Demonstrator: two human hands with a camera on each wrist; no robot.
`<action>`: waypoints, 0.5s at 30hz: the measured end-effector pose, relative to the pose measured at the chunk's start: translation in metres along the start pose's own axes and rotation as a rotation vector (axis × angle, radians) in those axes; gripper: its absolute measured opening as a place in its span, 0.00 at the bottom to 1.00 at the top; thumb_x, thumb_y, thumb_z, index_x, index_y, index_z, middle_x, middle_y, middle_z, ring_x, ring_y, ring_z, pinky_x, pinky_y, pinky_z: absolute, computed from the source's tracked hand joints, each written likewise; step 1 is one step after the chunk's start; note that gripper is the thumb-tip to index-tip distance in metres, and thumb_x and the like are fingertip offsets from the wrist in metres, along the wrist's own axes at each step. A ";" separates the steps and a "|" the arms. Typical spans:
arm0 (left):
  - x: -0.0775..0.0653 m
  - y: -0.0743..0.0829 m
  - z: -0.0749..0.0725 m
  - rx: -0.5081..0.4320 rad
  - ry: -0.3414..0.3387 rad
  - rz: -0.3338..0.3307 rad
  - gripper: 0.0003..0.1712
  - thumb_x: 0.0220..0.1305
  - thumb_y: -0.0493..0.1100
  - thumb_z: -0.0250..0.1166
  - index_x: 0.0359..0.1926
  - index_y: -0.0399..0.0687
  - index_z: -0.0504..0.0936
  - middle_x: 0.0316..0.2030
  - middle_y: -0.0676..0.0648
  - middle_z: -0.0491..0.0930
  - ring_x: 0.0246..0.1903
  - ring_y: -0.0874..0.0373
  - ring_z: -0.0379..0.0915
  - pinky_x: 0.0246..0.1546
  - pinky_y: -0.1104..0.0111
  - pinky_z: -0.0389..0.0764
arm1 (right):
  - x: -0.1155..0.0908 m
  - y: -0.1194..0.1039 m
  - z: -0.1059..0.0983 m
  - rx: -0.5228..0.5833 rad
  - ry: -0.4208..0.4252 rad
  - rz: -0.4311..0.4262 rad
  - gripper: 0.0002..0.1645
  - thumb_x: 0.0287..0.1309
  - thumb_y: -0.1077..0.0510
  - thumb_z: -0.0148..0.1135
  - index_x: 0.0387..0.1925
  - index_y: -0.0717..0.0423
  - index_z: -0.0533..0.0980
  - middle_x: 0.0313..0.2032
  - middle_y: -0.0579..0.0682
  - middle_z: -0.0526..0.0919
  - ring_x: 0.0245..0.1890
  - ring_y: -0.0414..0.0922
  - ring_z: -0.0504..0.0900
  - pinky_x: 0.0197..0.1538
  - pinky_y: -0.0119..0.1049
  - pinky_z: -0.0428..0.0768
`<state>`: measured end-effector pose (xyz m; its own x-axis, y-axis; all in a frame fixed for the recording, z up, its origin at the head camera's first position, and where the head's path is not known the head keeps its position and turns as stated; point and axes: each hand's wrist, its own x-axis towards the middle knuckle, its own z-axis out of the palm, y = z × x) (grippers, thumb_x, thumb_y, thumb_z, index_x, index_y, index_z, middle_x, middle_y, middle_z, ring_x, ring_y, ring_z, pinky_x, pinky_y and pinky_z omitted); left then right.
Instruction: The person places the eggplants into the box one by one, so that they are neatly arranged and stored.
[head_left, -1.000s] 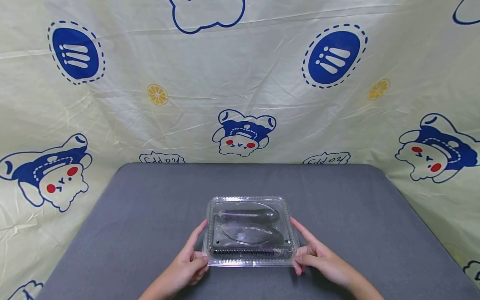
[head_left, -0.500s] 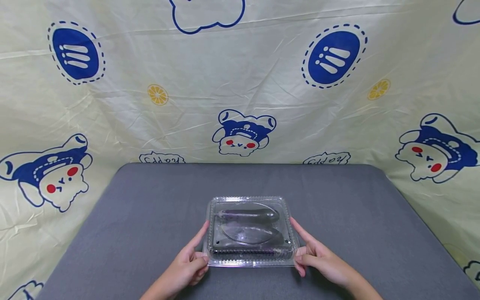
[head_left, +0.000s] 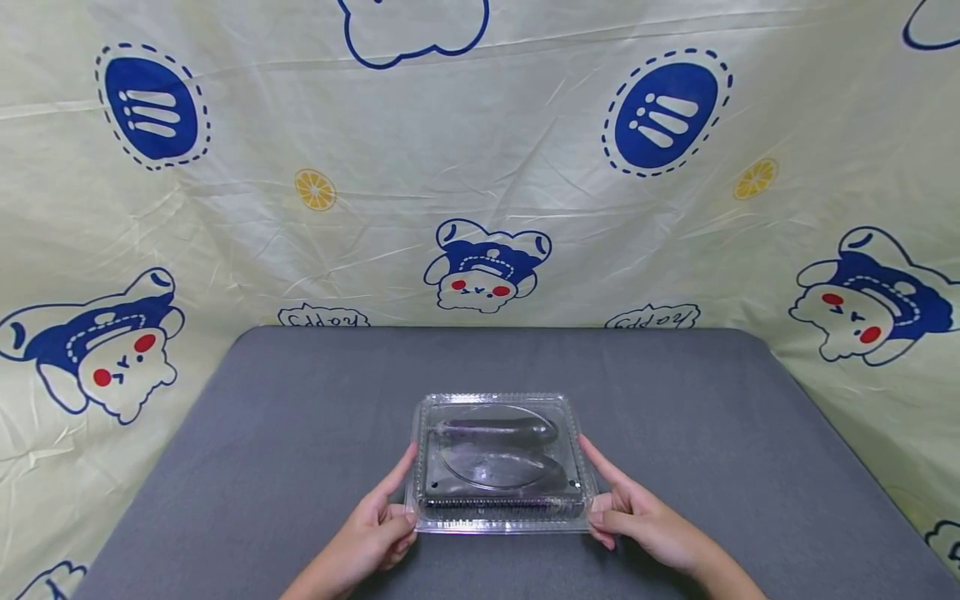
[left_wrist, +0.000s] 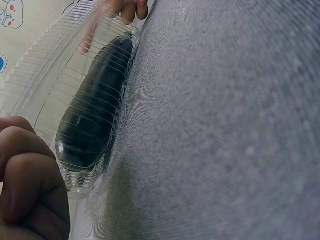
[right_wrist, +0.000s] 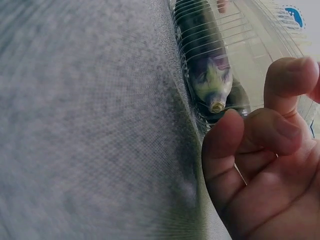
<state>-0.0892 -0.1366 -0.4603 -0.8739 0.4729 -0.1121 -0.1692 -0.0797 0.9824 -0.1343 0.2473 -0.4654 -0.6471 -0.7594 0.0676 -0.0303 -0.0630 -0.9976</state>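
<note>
A clear plastic clamshell box point(head_left: 495, 526) lies on the table at the front middle, its lid down. Through the plastic show two dark purple eggplants, a far one point(head_left: 498, 431) and a near one point(head_left: 502, 468), lying crosswise. My left hand point(head_left: 375, 525) grips the near left corner between thumb and curled fingers, index finger along the side. At the near right corner my right hand point(head_left: 637, 512) holds the rim the same way. The left wrist view shows one eggplant point(left_wrist: 95, 110) lengthwise behind the ribbed wall; its pale green stem cap point(right_wrist: 215, 85) appears in the right wrist view.
A grey cloth-covered table point(head_left: 300, 392) spreads around the box on all sides. Behind it and at both sides hangs a cream curtain point(head_left: 495, 142) printed with blue cartoon figures and orange slices.
The box stays in place. My left index finger has shifted slightly right against its side over the last second, and the right hand's lower fingers have moved a little.
</note>
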 end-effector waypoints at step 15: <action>0.000 -0.002 0.003 0.018 0.050 0.035 0.51 0.65 0.28 0.51 0.80 0.64 0.38 0.16 0.55 0.66 0.14 0.69 0.60 0.16 0.78 0.64 | 0.000 -0.001 0.001 0.017 -0.006 -0.030 0.51 0.70 0.73 0.44 0.78 0.52 0.26 0.24 0.66 0.65 0.23 0.52 0.66 0.30 0.36 0.75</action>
<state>-0.0876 -0.1336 -0.4618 -0.9008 0.4260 -0.0841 -0.1299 -0.0795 0.9883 -0.1335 0.2462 -0.4645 -0.6418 -0.7607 0.0973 -0.0363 -0.0966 -0.9947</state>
